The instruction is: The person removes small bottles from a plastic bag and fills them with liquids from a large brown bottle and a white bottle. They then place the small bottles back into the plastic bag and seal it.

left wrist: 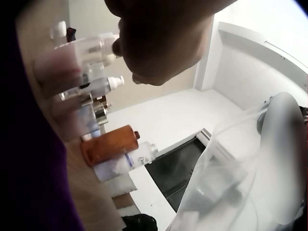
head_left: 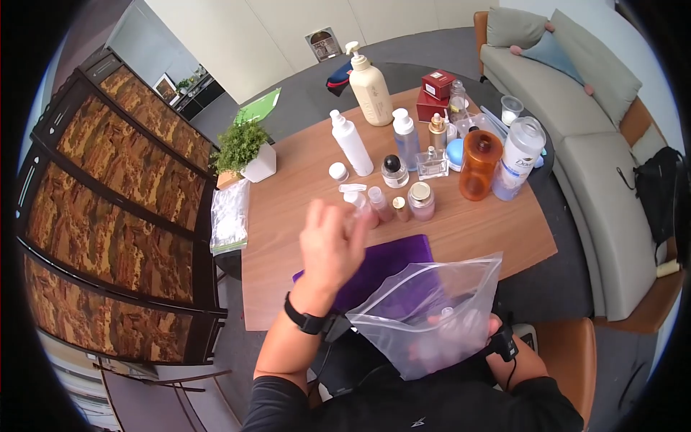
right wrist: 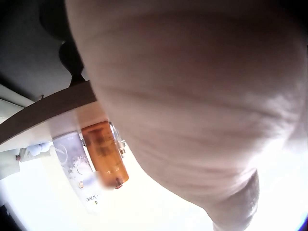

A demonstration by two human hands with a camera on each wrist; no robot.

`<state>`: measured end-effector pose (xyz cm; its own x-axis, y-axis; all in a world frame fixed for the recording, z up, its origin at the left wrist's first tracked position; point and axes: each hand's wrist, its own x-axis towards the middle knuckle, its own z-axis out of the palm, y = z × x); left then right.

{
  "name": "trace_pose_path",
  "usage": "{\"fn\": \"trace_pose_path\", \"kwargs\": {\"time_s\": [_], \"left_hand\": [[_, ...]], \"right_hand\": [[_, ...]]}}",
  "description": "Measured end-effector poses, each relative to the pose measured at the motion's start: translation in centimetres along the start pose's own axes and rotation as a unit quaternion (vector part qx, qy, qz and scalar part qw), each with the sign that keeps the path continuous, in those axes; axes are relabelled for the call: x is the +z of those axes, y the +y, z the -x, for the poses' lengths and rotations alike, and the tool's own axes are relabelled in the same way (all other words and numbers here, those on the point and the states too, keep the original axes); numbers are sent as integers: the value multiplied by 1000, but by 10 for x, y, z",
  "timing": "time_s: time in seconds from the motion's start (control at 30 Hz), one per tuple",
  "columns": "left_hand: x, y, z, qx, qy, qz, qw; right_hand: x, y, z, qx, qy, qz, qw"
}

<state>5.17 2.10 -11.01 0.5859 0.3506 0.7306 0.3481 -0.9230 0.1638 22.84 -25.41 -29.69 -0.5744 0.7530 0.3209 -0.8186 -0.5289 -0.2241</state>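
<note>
My left hand (head_left: pixel 327 245) is over the table's near side, beside a group of small cosmetic bottles. In the left wrist view, a fingertip overlaps the top of a clear bottle with pink liquid (left wrist: pixel 62 60); the thumb stands apart from it. In the head view this hand is blurred and partly covers a small pink bottle (head_left: pixel 367 216). My right hand (head_left: pixel 494 325) holds a clear zip bag (head_left: pixel 403 295), its mouth gaping, near my lap. Through the plastic show clear bottle-like contents (head_left: pixel 448 331) and fingers. The right wrist view is mostly filled by the hand.
A purple cloth (head_left: pixel 381 270) lies at the near edge. Behind stand a pink jar (head_left: pixel 422 201), an orange bottle (head_left: pixel 480 165), a Dove bottle (head_left: pixel 518 160), a cream pump bottle (head_left: pixel 371 90) and red boxes (head_left: pixel 433 97). More plastic bags (head_left: pixel 230 216) and a potted plant (head_left: pixel 258 155) are left.
</note>
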Motion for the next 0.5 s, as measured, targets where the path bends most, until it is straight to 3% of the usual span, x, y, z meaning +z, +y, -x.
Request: {"fn": "trace_pose_path", "kwargs": {"time_s": [0.07,0.1,0.17,0.27,0.5], "left_hand": [[-14,4,-14,-103,-13,-6,995],[-14,0,-19,-105,-15,-8,994],[-15,-8,-26,-95,-111,27,989],[1,-28,-17,-96,-159,43,982],[-3,-33,-8,-176,-152,54,971]], "right_hand": [[-1,-1,-4,-5,5,-5,1000],[-1,-2,-8,-4,7,-8,1000],[-2,-2,-11,2,9,-11,1000],[-4,0,-20,6,12,-11,1000],[-7,4,-12,4,32,-14,999]]}}
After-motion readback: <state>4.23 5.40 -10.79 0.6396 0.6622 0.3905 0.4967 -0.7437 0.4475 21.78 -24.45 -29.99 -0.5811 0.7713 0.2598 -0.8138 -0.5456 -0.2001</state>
